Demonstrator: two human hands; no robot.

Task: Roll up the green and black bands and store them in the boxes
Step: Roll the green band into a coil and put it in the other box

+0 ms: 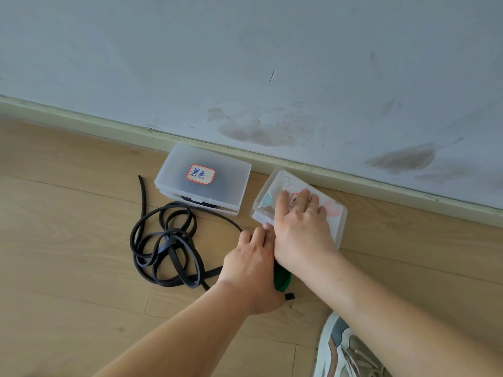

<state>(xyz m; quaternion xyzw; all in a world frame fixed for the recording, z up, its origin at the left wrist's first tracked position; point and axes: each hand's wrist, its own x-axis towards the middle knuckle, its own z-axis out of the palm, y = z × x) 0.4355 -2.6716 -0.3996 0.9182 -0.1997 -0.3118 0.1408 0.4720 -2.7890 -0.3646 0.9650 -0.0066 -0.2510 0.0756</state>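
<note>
Your right hand (299, 227) flat on the 1 o'clock box (337, 217), your left hand (249, 265) holding the green roll (282, 278), squeeze tight against uncoiling.

Black band (166, 244) tangled (green band (281, 278) rolled)

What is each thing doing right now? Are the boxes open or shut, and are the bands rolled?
Black band: loose and tangled on the floor, not rolled.
Green band: rolled up, gripped by the left hand.
Left box: lid down, something dark inside.
Right box: lid down, right hand pressing flat on it.
</note>
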